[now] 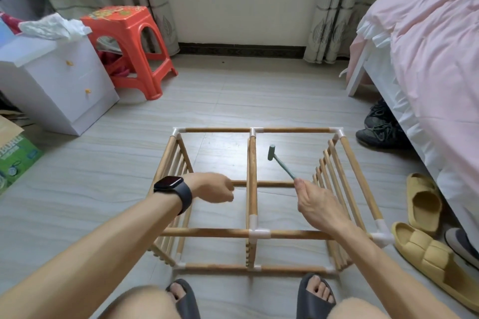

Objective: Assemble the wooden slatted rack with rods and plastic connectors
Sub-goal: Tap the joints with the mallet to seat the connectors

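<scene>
Both bare arms reach forward, hands apart.
Left hand (215, 188) curls round the end of a rod (269, 184), back of the hand up; right hand (315, 203) grips a hammer (281, 163) handle, thumb on top.

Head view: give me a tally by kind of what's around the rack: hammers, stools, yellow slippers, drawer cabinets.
green hammer: 1
orange plastic stool: 1
yellow slippers: 2
white drawer cabinet: 1
Total: 5

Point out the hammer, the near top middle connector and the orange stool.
hammer (271, 152): head view, its head
near top middle connector (259, 233): head view, white body
orange stool (121, 14): head view, seat top
</scene>
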`<state>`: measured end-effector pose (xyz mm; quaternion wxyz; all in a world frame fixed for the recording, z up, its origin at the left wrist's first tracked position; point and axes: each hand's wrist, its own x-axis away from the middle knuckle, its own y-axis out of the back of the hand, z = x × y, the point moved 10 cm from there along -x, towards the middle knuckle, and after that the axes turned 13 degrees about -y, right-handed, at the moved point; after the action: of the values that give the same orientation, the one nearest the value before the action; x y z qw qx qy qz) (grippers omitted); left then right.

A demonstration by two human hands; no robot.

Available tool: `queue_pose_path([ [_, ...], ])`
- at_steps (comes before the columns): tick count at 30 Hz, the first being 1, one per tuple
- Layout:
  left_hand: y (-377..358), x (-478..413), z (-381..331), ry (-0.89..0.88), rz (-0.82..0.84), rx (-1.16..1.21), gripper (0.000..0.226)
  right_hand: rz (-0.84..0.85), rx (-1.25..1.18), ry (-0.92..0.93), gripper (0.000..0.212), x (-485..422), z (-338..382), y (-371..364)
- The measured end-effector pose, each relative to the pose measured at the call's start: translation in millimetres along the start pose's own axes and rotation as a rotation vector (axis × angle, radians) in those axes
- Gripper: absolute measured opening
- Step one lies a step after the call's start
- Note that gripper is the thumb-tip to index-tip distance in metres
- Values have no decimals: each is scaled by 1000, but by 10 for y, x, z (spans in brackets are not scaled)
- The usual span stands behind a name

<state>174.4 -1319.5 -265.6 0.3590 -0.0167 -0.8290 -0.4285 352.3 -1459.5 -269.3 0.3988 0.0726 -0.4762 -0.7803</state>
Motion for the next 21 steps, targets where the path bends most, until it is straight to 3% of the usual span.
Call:
queue_pose_path([
  [2, 315, -143, -87, -15, -198, -155, 51, -48, -62, 2, 52, -89, 42, 89],
  [5, 473, -453, -205, -68, -378, -149, 55, -95, -91, 10, 52, -288, 136, 169],
  [10, 163, -927, -243, -49, -514, 30, 63, -76, -52, 18, 49, -746, 294, 98],
  [16, 126, -965, -166, 12, -632, -36, 63, -75, -54, 79, 44, -1067, 533, 16],
  [21, 107, -983, -159, 16, -653, -37, 62, -51, 144, 74, 41, -1236, 505, -205],
])
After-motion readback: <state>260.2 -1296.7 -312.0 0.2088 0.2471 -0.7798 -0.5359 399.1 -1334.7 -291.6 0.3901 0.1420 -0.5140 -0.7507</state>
